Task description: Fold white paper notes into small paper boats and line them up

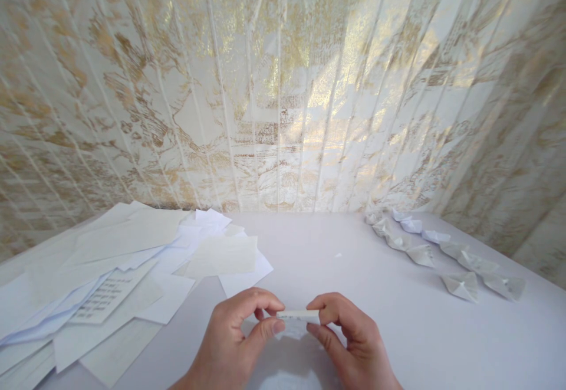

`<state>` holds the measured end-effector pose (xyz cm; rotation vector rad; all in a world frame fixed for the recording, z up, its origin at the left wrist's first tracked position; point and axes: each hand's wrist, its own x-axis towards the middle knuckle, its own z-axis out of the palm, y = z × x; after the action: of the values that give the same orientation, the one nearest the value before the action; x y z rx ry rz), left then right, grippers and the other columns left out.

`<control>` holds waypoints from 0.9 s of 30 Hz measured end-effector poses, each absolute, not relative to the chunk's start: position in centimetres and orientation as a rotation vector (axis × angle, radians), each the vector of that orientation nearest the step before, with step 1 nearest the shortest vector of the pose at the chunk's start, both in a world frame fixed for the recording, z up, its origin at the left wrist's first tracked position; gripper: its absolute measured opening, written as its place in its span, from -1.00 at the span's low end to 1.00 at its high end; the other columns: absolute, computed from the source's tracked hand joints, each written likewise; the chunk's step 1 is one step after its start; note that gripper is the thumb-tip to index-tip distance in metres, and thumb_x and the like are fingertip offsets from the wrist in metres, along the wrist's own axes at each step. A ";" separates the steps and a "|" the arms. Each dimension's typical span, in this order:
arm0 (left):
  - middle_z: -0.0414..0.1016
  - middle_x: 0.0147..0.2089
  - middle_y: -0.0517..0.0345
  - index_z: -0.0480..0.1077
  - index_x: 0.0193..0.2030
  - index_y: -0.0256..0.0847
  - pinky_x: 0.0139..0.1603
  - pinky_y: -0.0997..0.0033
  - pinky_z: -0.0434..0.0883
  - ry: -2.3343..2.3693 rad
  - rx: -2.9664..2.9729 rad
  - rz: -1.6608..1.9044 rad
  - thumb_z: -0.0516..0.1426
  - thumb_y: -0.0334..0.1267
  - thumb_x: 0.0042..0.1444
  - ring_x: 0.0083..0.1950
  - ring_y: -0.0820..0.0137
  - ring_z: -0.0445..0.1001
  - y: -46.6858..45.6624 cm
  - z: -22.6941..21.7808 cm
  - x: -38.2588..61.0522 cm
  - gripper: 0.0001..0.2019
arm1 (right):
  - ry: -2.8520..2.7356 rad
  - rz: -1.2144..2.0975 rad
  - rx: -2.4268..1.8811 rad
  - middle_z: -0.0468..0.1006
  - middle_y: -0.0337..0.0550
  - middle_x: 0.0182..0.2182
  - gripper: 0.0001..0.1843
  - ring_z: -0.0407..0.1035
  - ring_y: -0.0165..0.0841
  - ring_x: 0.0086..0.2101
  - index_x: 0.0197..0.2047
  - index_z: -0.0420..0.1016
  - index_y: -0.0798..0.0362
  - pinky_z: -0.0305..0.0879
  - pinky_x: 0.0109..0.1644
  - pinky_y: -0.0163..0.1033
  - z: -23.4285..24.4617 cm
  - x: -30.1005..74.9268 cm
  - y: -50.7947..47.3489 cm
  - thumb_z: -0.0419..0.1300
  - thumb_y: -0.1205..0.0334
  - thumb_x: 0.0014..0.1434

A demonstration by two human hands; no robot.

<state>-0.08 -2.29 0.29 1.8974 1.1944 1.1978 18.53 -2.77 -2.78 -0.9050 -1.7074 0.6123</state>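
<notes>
Between my two hands, low in the middle of the head view, a small folded piece of paper (pixel 297 315) is held a little above the white table. It is whitish, with faint dark marks along its lower edge. My left hand (pixel 241 334) pinches its left end between thumb and fingers. At the right end, the thumb and curled fingers of my right hand (pixel 354 337) grip it the same way. Below the paper, a shadow falls on the tabletop.
Loose paper sheets (pixel 128 236) are piled across the left side, one printed sheet (pixel 108 295) among them. Folded paper boats (pixel 460 287) stand in rows at the right. A tiny paper scrap (pixel 338 255) lies mid-table. A patterned wall (pixel 278 112) rises behind the table (pixel 309 230).
</notes>
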 end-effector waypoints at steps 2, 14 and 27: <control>0.53 -0.43 0.22 0.45 -0.44 -0.16 -0.33 0.52 0.35 1.153 1.944 1.233 0.16 -0.42 -0.08 -0.41 0.42 0.43 -2.3 0.3 -0.1 -0.91 | -1.749 0.511 -0.903 0.48 -0.18 -0.42 -0.83 0.38 -0.40 -0.44 -0.52 0.32 0.04 0.28 -0.36 -0.38 -2.6 18.7 -2.8 0.15 0.47 0.02; 0.49 -0.48 0.18 0.44 -0.50 -0.18 -0.35 0.48 0.33 1.055 1.953 1.258 0.15 -0.41 -0.05 -0.41 0.38 0.43 -2.6 0.5 -0.3 -0.91 | -1.704 0.576 -0.926 0.46 -0.23 -0.54 -0.80 0.34 -0.42 -0.53 -0.59 0.29 0.03 0.24 -0.44 -0.40 -2.7 17.9 -3.1 0.16 0.39 0.02; 0.20 -0.64 0.34 0.25 -0.58 -0.24 -0.51 0.52 0.06 1.147 1.226 0.907 0.17 -0.22 -0.16 -0.55 0.52 0.13 -1.9 0.5 0.8 -0.81 | -1.518 0.886 -1.134 0.30 -0.28 -0.63 -0.79 0.18 -0.42 -0.55 -0.57 0.28 0.06 0.16 -0.45 -0.34 -2.2 17.4 -3.4 0.16 0.16 -0.01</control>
<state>0.83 -1.93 0.46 1.2263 1.1468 0.9067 17.45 -3.40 -2.23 -1.1340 -1.5177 0.8856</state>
